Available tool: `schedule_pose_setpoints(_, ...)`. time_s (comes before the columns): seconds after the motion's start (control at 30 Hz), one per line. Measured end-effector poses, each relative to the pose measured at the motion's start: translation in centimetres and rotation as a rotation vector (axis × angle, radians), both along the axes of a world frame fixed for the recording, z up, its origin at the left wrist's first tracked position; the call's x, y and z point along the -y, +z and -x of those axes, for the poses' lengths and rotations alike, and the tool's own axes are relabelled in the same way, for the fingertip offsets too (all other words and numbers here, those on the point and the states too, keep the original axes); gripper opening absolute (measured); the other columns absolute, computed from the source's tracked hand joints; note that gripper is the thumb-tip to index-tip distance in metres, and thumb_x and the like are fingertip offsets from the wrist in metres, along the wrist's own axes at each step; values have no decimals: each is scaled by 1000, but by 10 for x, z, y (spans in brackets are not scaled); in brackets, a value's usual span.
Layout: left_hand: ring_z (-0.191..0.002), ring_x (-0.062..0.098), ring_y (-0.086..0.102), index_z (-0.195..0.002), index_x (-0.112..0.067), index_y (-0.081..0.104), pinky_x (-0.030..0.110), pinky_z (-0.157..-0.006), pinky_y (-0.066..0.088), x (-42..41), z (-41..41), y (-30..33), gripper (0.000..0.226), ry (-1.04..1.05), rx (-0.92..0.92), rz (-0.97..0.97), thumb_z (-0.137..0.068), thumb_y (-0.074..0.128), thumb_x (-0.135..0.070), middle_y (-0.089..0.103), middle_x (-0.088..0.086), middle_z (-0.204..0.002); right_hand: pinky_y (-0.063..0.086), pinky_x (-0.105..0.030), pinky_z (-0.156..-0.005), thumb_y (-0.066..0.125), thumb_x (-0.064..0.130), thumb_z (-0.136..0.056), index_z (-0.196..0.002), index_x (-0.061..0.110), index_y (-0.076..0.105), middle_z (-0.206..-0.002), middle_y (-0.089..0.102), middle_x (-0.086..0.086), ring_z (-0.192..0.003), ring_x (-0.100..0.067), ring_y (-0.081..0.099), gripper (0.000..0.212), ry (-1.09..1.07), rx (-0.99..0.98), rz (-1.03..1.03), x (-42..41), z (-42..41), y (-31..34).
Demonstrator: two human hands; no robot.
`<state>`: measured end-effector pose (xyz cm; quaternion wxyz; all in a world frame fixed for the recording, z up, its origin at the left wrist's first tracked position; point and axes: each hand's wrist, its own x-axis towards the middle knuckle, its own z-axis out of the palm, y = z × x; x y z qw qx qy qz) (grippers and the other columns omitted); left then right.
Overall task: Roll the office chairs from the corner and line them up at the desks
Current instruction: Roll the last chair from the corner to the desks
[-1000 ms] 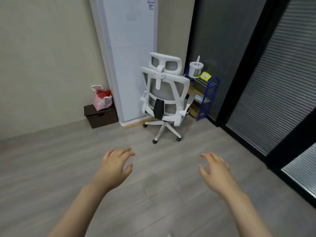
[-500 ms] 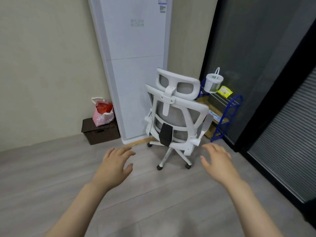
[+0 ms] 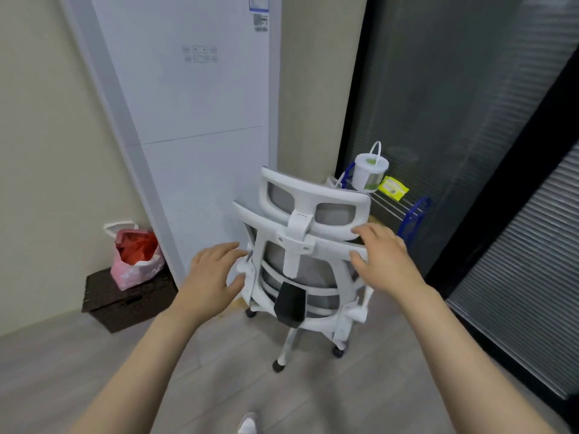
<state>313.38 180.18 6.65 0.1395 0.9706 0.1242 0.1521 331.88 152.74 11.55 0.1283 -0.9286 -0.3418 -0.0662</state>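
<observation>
A white office chair [image 3: 300, 242] with grey mesh back, headrest and wheeled base stands in the corner with its back toward me. My left hand [image 3: 214, 274] is spread just left of the backrest frame, fingertips at its edge. My right hand [image 3: 383, 255] hovers at the right end of the backrest top, fingers apart, thumb touching or nearly touching the frame. Neither hand is closed around anything. No desks are in view.
A tall white cabinet unit [image 3: 194, 120] stands right behind the chair. A dark wicker box [image 3: 125, 300] with a pink bag [image 3: 136, 258] sits at left. A blue wire rack [image 3: 404, 211] with a white tub [image 3: 369, 172] is at right, beside dark glass panels [image 3: 454, 120].
I have come much closer to the chair. Both hands have gone from hovering over bare floor to reaching the sides of its backrest.
</observation>
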Motion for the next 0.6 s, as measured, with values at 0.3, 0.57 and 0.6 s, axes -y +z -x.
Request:
schedule_pose_setpoints(0.3,-134,25,36,-141,-19,40,44,-111,25,-96,-172,58,75,-278,46,-137,-78,49,-59,39,6,-148,40,-40,-90,46,68,-84,-122,24,53,-116,59,0,-108,-26,55,58,-95,-23,116,-105,-112,23)
schedule_pose_setpoints(0.57,-139,18,30,-135,-31,49,45,-116,12,-56,-257,64,74,-573,-77,-406,-71,66,-64,39,-5,-150,44,-39,-86,42,75,-80,-96,25,58,-94,63,5,-91,-18,56,55,-188,-26,12,-86,-89,8)
schedule_pose_setpoints(0.6,-137,17,33,-131,-33,53,44,-115,14,-53,-258,63,72,-599,-77,-416,-69,65,-67,43,-6,-147,44,-38,-87,42,75,-79,-99,25,59,-95,63,5,-92,-18,56,56,-190,-39,12,-81,-85,8)
